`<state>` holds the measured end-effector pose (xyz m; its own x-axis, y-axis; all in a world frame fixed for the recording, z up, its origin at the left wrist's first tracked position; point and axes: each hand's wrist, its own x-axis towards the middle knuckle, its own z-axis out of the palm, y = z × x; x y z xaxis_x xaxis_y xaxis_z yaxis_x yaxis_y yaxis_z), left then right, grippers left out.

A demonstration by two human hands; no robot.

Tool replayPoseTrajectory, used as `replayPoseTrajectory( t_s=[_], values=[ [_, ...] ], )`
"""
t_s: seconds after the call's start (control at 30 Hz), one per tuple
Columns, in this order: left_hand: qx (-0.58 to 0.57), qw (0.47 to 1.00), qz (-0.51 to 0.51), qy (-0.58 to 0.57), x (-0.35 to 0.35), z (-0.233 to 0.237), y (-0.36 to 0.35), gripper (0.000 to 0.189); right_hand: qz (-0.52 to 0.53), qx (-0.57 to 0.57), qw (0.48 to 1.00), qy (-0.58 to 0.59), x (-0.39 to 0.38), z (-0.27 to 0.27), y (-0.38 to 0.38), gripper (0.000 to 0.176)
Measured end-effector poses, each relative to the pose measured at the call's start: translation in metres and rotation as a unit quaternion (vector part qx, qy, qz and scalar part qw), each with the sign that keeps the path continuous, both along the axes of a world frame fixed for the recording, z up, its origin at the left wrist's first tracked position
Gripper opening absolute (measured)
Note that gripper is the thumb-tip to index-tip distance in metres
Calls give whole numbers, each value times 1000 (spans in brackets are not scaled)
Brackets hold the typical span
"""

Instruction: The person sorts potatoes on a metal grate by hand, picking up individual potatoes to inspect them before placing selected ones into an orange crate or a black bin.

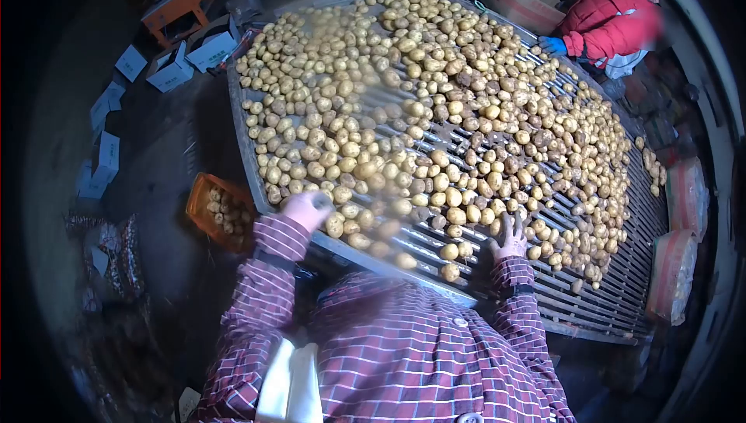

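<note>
Many potatoes (439,182) lie spread over a large slatted metal sorting table (622,291). My right hand (510,242) rests at the near side, its fingers spread and touching potatoes and slats. Over the table's near left rim, my left hand (305,211) is beside several potatoes; its fingers are blurred and partly hidden, so what they hold, if anything, does not show. Some potatoes in front of it are smeared.
An orange crate (200,205) with potatoes stands on the floor at left. White cartons (169,73) and an orange stand (186,3) are farther back. Across the table, a person in a red jacket (610,22) has a blue-gloved hand (553,46) at the rim. Filled sacks (672,275) stand right.
</note>
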<state>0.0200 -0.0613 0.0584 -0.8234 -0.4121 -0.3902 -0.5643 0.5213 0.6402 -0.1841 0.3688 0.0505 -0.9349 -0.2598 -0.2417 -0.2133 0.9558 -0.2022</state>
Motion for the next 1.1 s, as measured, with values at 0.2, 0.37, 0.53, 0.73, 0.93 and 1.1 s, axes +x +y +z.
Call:
replayPoseTrajectory(
  t_s=[0.2, 0.37, 0.53, 0.73, 0.93, 1.1],
  values=[
    [-108, 989, -86, -48, 1, 2, 59, 48, 16, -5, 998, 56, -2, -13, 2, 85],
    [39, 975, 160, 149, 56, -6, 36, 32, 20, -5, 997, 69, -1, -17, 5, 82],
    [321, 895, 311, -9, 165, -44, -11, 20, -3, 0, 997, 82, 5, -12, -3, 90],
    [-101, 947, 300, -52, 194, -99, -13, 27, -14, -63, 993, 99, 2, -24, 6, 97],
    [-236, 915, 300, 132, 48, -35, -10, 59, 9, -24, 996, 83, -4, -31, 11, 97],
    [-346, 900, 249, 96, 36, -57, 5, 71, 206, 54, 962, 169, 9, 33, -80, 89]
  ],
)
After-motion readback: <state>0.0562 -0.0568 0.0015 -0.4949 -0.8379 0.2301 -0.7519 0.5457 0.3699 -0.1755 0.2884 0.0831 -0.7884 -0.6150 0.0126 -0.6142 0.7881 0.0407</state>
